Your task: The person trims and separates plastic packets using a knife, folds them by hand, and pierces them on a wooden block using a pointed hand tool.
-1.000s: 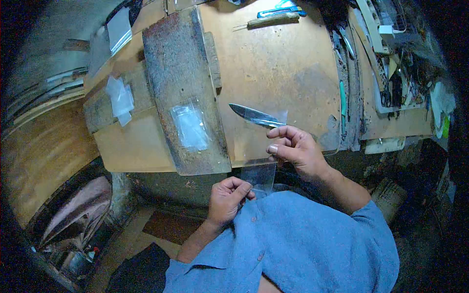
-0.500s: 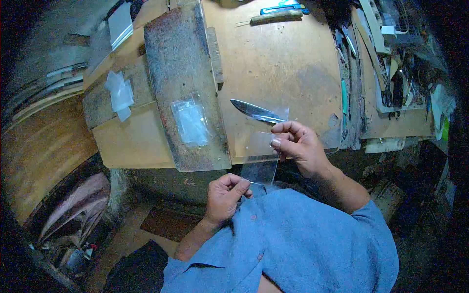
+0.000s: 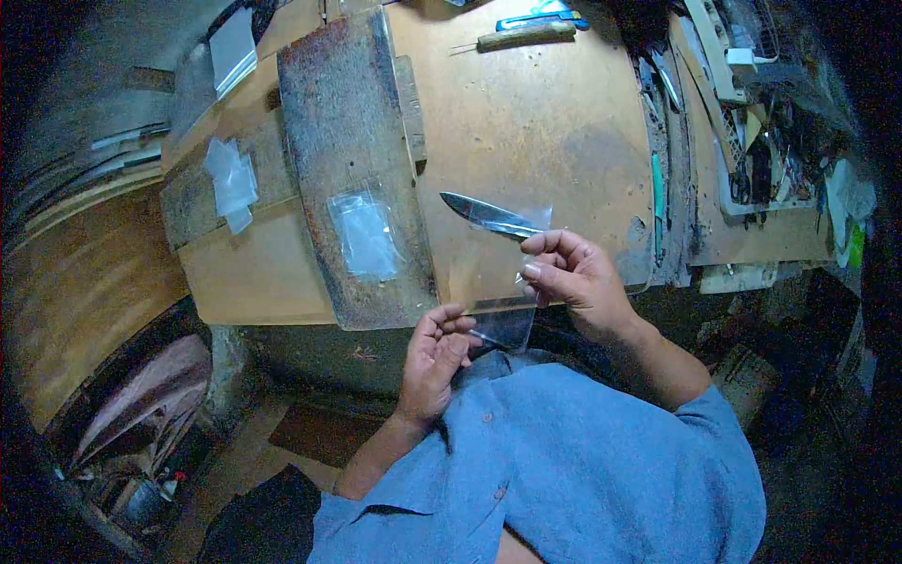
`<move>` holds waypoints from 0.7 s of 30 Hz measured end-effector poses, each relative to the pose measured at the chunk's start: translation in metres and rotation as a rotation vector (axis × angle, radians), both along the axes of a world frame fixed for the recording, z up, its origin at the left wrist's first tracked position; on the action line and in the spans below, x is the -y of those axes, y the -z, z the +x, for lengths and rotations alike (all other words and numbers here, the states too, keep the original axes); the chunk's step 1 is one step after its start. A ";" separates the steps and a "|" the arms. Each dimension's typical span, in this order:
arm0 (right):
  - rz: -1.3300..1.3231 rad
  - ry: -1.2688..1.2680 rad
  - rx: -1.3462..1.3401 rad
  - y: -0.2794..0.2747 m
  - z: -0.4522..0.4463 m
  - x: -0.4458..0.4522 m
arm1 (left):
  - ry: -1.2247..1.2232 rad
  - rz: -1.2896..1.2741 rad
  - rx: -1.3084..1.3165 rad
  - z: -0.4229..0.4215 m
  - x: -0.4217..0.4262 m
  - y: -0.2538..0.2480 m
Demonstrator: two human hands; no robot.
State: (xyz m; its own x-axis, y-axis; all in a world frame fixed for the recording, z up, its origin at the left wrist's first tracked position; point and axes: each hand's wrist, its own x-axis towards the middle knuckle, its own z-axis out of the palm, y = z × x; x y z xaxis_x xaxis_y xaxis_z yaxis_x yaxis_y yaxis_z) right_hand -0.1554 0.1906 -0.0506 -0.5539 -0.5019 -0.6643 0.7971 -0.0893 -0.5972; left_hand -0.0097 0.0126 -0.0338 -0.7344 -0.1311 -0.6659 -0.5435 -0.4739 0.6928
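A clear plastic piece (image 3: 505, 324) hangs at the table's front edge, pinched at its upper end by my right hand (image 3: 573, 277). A knife blade (image 3: 487, 216) points to the upper left beyond my right fingertips; its rear end is by my curled fingers, where the contact is hard to tell. Another bit of clear film lies by the blade. My left hand (image 3: 439, 362) is at the lower left of the plastic with its thumb and fingers apart. Clear plastic pieces (image 3: 364, 237) lie stacked on the dark board (image 3: 343, 122).
More plastic pieces (image 3: 230, 183) lie on the left of the table (image 3: 526, 113). A wooden-handled tool (image 3: 528, 37) and a blue cutter (image 3: 545, 17) are at the far edge. On the right are a green tool (image 3: 658, 197) and a tray (image 3: 770, 207) of tools.
My left hand has let go of the plastic's lower end, moved slightly up and opened its fingers. The right hand has risen a little with the plastic.
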 end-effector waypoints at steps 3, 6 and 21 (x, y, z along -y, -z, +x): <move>-0.024 -0.012 0.003 -0.004 0.001 0.001 | -0.016 -0.110 -0.027 -0.016 -0.012 -0.009; -0.001 -0.026 0.045 -0.007 0.002 0.001 | 0.085 -0.060 0.020 -0.019 -0.013 -0.009; 0.032 -0.169 -0.042 -0.005 0.003 -0.008 | 0.225 -0.091 0.145 -0.044 0.025 -0.015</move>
State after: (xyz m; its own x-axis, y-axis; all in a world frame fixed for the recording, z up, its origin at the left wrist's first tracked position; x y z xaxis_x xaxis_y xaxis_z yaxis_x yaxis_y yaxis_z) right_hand -0.1521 0.1985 -0.0460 -0.4910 -0.5693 -0.6594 0.7737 0.0630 -0.6304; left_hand -0.0539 -0.0123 -0.0188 -0.6499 -0.0395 -0.7590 -0.7244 -0.2699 0.6343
